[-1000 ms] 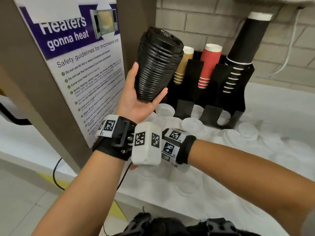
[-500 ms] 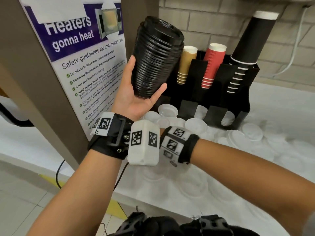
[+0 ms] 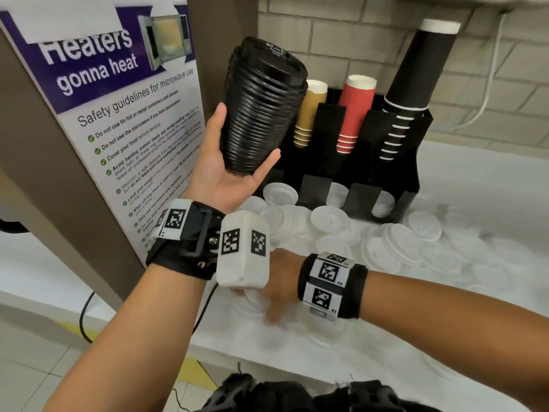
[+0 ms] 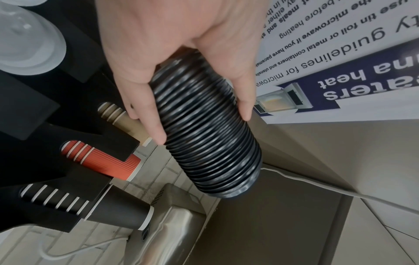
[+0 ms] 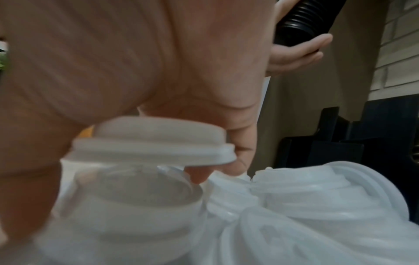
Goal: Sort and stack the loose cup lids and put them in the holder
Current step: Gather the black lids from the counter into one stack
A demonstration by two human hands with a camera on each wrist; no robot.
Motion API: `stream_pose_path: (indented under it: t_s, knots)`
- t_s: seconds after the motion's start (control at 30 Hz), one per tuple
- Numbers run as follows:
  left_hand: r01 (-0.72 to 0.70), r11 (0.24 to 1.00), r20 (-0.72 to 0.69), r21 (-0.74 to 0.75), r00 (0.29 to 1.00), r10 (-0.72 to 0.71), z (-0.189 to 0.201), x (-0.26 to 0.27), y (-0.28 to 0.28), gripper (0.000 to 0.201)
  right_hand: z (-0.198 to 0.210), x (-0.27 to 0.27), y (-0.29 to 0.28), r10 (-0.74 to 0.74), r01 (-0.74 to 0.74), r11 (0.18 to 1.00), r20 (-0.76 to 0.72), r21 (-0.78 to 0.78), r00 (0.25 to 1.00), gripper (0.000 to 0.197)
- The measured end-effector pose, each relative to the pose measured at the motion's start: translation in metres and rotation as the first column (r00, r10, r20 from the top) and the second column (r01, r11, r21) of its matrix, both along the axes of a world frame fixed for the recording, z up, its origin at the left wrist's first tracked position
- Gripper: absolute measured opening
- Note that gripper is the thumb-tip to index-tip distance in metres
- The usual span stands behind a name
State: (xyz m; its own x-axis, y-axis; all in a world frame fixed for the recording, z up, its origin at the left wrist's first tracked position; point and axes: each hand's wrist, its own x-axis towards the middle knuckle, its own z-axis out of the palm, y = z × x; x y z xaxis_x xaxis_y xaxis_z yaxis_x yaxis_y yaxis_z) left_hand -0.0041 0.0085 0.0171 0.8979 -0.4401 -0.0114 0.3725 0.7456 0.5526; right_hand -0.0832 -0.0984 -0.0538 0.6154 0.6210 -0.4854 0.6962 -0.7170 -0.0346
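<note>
My left hand (image 3: 246, 144) is raised in front of the poster and grips a tall, tilted stack of black lids (image 3: 261, 114) near its lower end. In the left wrist view its fingers (image 4: 156, 129) and thumb lie along both sides of the black lid stack (image 4: 211, 143). My right hand (image 3: 267, 295) sits low over the counter, partly hidden under the left wrist camera. In the right wrist view it pinches one white lid (image 5: 154, 143) by the rim, above other lids. Several loose white lids (image 3: 329, 221) lie before the black holder (image 3: 413, 162).
The holder's upper slots carry brown cups (image 3: 309, 114), red cups (image 3: 355, 111) and tall black cups (image 3: 416, 78); white lids (image 3: 337, 194) sit in its lower slots. A panel with a microwave poster (image 3: 118, 114) stands at the left. The white counter (image 3: 475, 173) runs to the right.
My right hand has come out from under the left wrist camera, toward the counter's front edge, and shows more now. The left hand still holds the black stack raised.
</note>
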Motion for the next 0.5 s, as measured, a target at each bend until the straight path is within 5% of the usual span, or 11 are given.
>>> stream_pose_path:
  t_s: [0.2,0.33,0.43,0.5]
  knots:
    - [-0.04,0.999,-0.025,-0.009,0.999,0.039,0.006,0.003,0.001,0.062,0.038,0.028,-0.056,-0.29,0.275,0.93,0.028,0.243,0.957,0.07]
    - [-0.051,0.999,-0.018,-0.007,0.999,0.051,0.008,0.004,0.002,0.063,0.048,0.044,-0.113,-0.474,0.472,0.879,0.032,0.064,0.88,0.066]
    - [-0.047,0.999,-0.013,-0.001,0.999,0.047,0.007,0.006,0.003,0.068,0.04,0.05,-0.122,-0.425,0.471,0.873,0.277,-0.128,0.862,0.09]
    - [-0.041,0.999,-0.02,-0.006,0.999,0.041,0.007,0.007,0.001,0.066,0.036,0.051,-0.104,-0.38,0.407,0.913,0.319,-0.017,0.868,0.091]
